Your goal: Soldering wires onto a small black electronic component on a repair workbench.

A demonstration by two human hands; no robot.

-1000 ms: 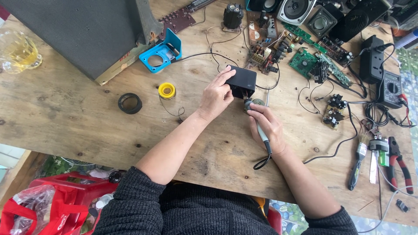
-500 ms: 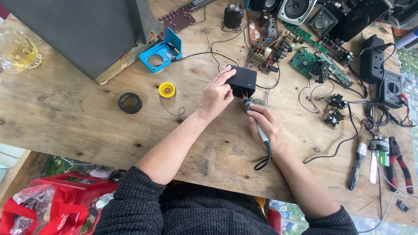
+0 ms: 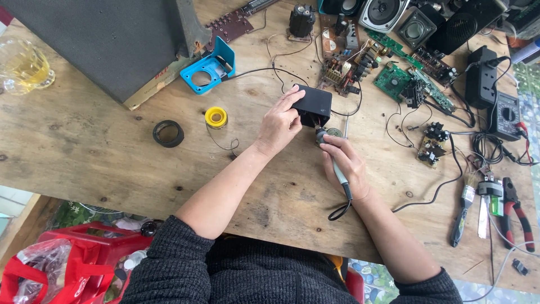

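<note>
My left hand (image 3: 279,123) grips a small black box (image 3: 313,104) and holds it tilted just above the wooden table (image 3: 84,163). My right hand (image 3: 347,164) is closed around a soldering iron (image 3: 336,166) held like a pen, its tip pointing up at the underside of the box. The iron's black cord (image 3: 338,209) loops out below my wrist. A thin black wire runs from the box toward the back of the table.
A yellow solder spool (image 3: 216,117) and black ring (image 3: 168,133) lie left of my hands. A big grey speaker cabinet (image 3: 101,39) and blue plastic frame (image 3: 209,68) stand at back left. Circuit boards (image 3: 394,79), speakers, a multimeter (image 3: 506,115) and pliers (image 3: 517,211) crowd the right.
</note>
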